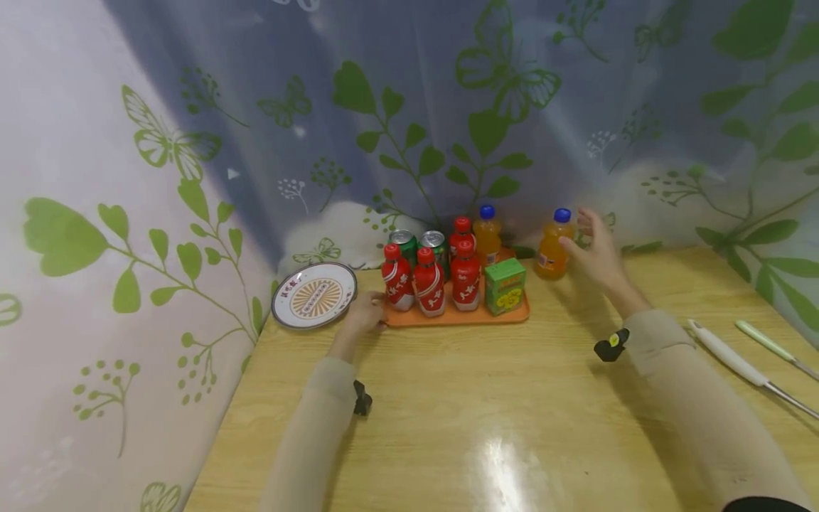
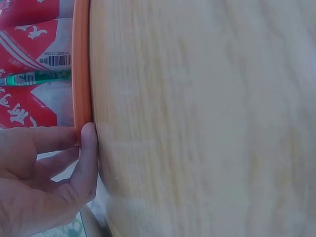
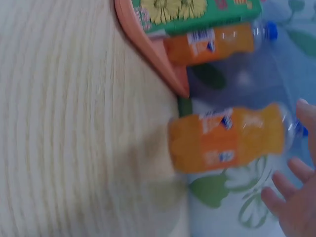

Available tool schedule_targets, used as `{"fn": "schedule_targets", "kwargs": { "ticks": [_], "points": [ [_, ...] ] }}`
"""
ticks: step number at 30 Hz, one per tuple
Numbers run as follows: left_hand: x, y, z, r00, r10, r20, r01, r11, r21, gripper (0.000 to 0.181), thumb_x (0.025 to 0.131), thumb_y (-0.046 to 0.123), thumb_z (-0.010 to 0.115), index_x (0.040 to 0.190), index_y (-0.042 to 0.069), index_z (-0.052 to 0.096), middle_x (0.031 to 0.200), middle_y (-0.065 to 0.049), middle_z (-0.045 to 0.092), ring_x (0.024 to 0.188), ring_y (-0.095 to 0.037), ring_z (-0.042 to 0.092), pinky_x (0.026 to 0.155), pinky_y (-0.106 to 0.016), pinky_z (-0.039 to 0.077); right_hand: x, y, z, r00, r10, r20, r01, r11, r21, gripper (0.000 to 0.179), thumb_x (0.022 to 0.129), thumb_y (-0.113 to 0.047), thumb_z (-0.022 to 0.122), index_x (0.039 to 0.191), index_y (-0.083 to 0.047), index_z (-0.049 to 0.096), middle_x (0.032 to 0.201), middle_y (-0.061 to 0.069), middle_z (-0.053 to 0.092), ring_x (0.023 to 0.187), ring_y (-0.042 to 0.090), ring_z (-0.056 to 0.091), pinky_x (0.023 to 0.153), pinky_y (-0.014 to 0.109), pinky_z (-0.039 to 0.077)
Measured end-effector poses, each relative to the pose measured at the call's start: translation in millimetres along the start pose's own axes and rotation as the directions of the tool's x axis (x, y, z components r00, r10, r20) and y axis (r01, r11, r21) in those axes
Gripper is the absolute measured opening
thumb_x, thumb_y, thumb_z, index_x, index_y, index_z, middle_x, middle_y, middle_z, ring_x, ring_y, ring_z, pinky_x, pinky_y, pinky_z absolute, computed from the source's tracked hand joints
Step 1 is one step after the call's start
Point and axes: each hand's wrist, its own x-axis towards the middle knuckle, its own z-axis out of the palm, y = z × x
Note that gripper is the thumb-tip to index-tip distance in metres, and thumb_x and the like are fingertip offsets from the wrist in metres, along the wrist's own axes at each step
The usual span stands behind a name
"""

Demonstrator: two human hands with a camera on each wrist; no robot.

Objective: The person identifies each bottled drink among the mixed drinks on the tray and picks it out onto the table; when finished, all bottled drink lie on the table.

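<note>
My left hand [image 1: 365, 313] pinches the left corner of an orange tray [image 2: 82, 64] between thumb and fingers. Several red bottles [image 1: 429, 283] with red caps stand on it, with two green cans [image 1: 432, 249] behind them. The tray also bears a green drink carton [image 1: 505, 286] at its right end and an orange soda bottle [image 1: 488, 236] at the back. To the right of the tray, a second orange soda bottle [image 3: 227, 138] with a blue cap stands on the table. My right hand [image 1: 598, 252] is beside its upper part, fingers spread and not closed round it.
A white plate [image 1: 278, 306] with a printed pattern leans at the back left, close to my left hand. Two long-handled utensils, one with a white handle [image 1: 729, 353] and one with a pale green handle [image 1: 764, 340], lie at the right. Patterned curtain [image 1: 409, 92] borders the table's back edge.
</note>
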Motion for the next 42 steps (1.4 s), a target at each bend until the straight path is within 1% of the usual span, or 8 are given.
{"fn": "schedule_targets", "kwargs": {
  "ticks": [5,10,15,22,28,33,38,42],
  "points": [
    [-1.7,3.0,-1.4,1.0,-0.024,0.011,0.025,0.999,-0.035,0.072,0.087,-0.015,0.054,0.157,-0.002,0.042,0.142,-0.031,0.06,0.068,-0.013,0.063,0.065,-0.024,0.066,-3.3,-23,7,0.994,-0.058,-0.088,0.048,0.992,-0.115,0.076,0.104,-0.033,0.065,0.165,-0.007,0.027,0.163,0.028,0.035,0.146,0.051,0.038,0.12,0.072,0.037],
    [-3.9,2.7,1.2,1.0,-0.01,0.001,0.01,1.0,-0.025,0.071,0.089,-0.015,0.052,0.158,-0.003,0.041,0.14,-0.032,0.058,0.063,-0.01,0.059,0.057,-0.017,0.061,-4.3,-39,20,0.982,-0.162,-0.1,0.14,0.971,-0.196,0.071,0.104,-0.027,0.066,0.163,-0.006,0.032,0.159,0.029,0.037,0.145,0.048,0.038,0.122,0.068,0.036],
    [-2.8,1.3,3.3,1.0,-0.008,-0.005,0.008,1.0,0.013,0.071,0.089,-0.014,0.055,0.158,-0.001,0.041,0.136,-0.03,0.058,0.065,-0.011,0.058,0.057,-0.015,0.06,-7.9,-49,37,0.97,-0.243,-0.023,0.232,0.946,-0.226,0.07,0.104,-0.026,0.066,0.163,-0.006,0.034,0.156,0.029,0.039,0.144,0.048,0.039,0.119,0.07,0.037],
    [-1.6,3.0,3.2,1.0,-0.011,0.01,0.01,0.999,0.035,0.071,0.089,-0.011,0.055,0.158,0.0,0.041,0.145,-0.029,0.055,0.067,-0.011,0.059,0.061,-0.018,0.062,-14.5,-63,59,0.968,-0.228,0.11,0.249,0.933,-0.258,0.076,0.103,-0.038,0.067,0.166,-0.015,0.031,0.165,0.022,0.035,0.15,0.047,0.036,0.119,0.072,0.038],
    [-3.9,4.2,1.9,1.0,-0.021,0.015,0.02,0.999,0.025,0.072,0.09,-0.013,0.056,0.159,0.0,0.039,0.126,-0.027,0.059,0.068,-0.012,0.059,0.062,-0.019,0.062,-19.3,-74,76,0.941,-0.264,0.211,0.327,0.871,-0.367,0.085,0.1,-0.053,0.066,0.168,-0.022,0.027,0.168,0.017,0.034,0.152,0.045,0.035,0.115,0.073,0.043],
    [-4.1,4.2,2.5,1.0,-0.023,0.008,0.023,0.999,0.027,0.072,0.09,-0.013,0.056,0.159,0.0,0.04,0.118,-0.022,0.059,0.071,-0.013,0.058,0.061,-0.018,0.062,-22.2,-77,91,0.921,-0.281,0.271,0.378,0.814,-0.441,0.093,0.095,-0.06,0.068,0.168,-0.022,0.027,0.167,0.018,0.036,0.15,0.046,0.036,0.118,0.074,0.04],
    [-3.6,2.9,4.7,1.0,-0.007,-0.001,0.008,1.0,0.021,0.072,0.088,-0.014,0.054,0.158,-0.001,0.041,0.125,-0.027,0.06,0.072,-0.014,0.058,0.058,-0.016,0.06,-24.3,-78,104,0.921,-0.238,0.307,0.372,0.769,-0.52,0.098,0.091,-0.07,0.066,0.168,-0.023,0.027,0.165,0.019,0.036,0.152,0.048,0.031,0.123,0.074,0.032],
    [-3.5,1.3,6.5,1.0,0.008,-0.007,-0.008,1.0,0.01,0.07,0.088,-0.014,0.051,0.156,-0.001,0.042,0.141,-0.031,0.057,0.074,-0.015,0.058,0.056,-0.014,0.058,-24.1,-84,110,0.924,-0.19,0.331,0.36,0.724,-0.588,0.099,0.089,-0.076,0.063,0.166,-0.022,0.033,0.165,0.019,0.035,0.154,0.048,0.027,0.125,0.072,0.028]
  ]
}}
